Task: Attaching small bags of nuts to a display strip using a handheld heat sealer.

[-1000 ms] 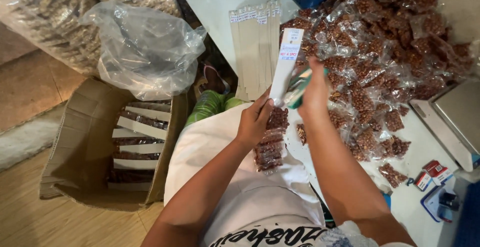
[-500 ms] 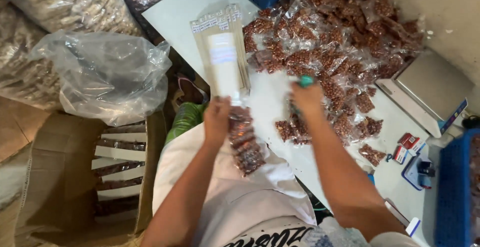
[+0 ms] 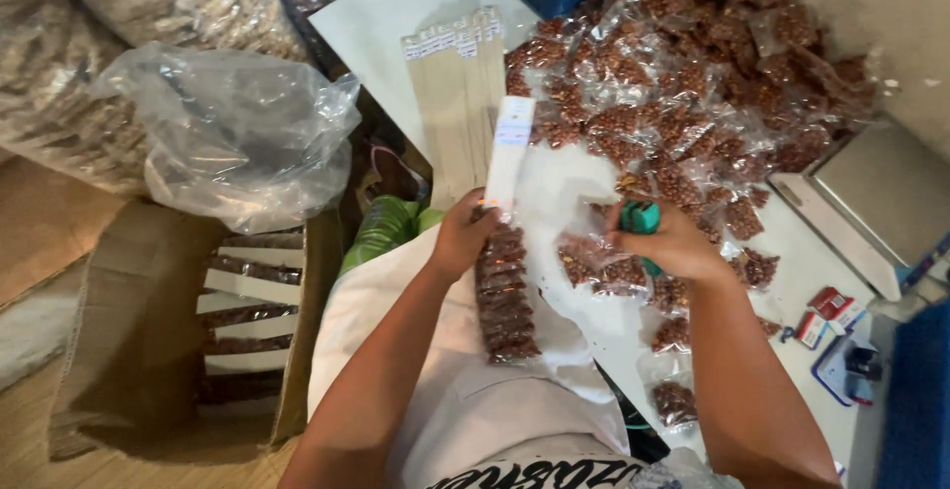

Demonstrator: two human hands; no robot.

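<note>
Head view: my left hand (image 3: 463,237) grips a card strip (image 3: 509,157) of snack packets (image 3: 505,296); my right hand (image 3: 673,244) clasps a green stapler (image 3: 640,219).

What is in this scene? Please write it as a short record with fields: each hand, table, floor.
left hand: the left hand holds a card strip with small brown packets hanging below it
right hand: the right hand grips a green stapler and rests on a packet
table: a packet pile, blank strips, a scale
floor: a carton with filled strips, a clear bag
</note>
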